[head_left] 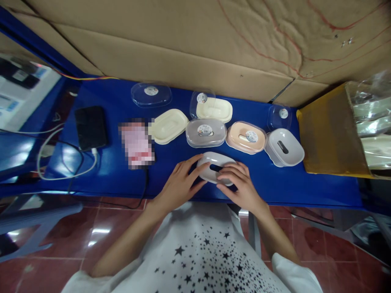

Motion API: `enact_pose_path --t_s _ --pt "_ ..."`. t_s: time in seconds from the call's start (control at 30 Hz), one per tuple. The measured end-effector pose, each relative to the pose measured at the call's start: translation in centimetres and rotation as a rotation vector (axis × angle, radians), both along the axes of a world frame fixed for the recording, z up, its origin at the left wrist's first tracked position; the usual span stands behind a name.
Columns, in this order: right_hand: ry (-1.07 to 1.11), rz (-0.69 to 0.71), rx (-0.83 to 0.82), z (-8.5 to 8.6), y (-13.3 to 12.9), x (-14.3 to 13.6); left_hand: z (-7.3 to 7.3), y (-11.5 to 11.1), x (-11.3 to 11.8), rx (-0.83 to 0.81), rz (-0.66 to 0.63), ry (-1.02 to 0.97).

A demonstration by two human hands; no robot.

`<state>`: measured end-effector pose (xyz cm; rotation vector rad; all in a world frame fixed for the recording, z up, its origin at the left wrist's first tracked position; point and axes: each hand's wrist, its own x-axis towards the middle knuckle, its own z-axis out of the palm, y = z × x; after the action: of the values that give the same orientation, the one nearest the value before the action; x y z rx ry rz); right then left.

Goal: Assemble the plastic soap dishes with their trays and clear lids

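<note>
Fingers (200,169) of the left hand (180,185) curl on the left end of a white soap box part (215,167), & fingers of the right hand (241,185) press on its right side. Both hands hold it, so no hand is wide open. The part lies upside down on the blue counter (305,185), near the front edge, right in front of the person. It has a dark slot in the middle.

Behind it is a row of more box bits. A grey box w/ clear lid (206,132) & a peach box w/ clear lid (246,137) look shut & done, I think. A white base (284,147) sits w/o a lid, tipped a bit. A cream base (169,126) is bare too. A cream tray (215,109) has a clear lid leaning on it. 2 loose clear lids (151,94) wait at the back, 1 left & 1 far right.

So approx 2 boxes look put together, & maybe 4 still need work.

A black phone (91,127) w/ a white cable lies at the left. A brown carton (331,134) w/ bags stands at the right.
</note>
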<state>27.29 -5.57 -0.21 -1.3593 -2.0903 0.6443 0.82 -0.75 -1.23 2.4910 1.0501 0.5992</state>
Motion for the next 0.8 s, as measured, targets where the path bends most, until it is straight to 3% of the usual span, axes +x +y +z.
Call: enact_pose_path --t_s 0.47,0.8 --pt "0.028 -0.018 0.016 0.2 0.2 0.0 -0.1 -0.1 -0.1 0.002 -0.01 0.023" --pt "-0.15 0.038 -0.013 1.2 0.2 -0.6 -0.5 0.1 0.0 -0.088 0.022 -0.014"
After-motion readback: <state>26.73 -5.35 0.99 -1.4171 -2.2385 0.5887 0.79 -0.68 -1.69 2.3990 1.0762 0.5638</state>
